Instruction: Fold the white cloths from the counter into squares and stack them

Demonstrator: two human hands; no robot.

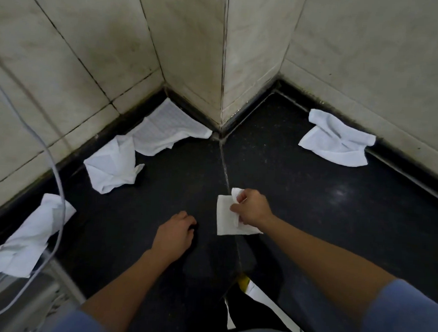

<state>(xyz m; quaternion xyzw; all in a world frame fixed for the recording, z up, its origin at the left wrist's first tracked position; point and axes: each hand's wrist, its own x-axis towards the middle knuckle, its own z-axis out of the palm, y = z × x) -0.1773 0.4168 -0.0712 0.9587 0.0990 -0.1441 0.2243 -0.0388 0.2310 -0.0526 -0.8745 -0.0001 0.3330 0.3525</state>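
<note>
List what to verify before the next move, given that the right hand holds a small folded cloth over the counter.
1. Right hand grips the folded cloth: ok.
2. Folded cloth is square: cannot tell; the hand covers one side and a flap sticks up.
3. Left hand free: ok; it holds nothing.
4. Stack to add to: not ok; none shows on the counter.
5. Next cloth available: ok; a crumpled cloth lies by the left wall.
6. Cable clear of cloths: not ok; it crosses the near-left cloth.
</note>
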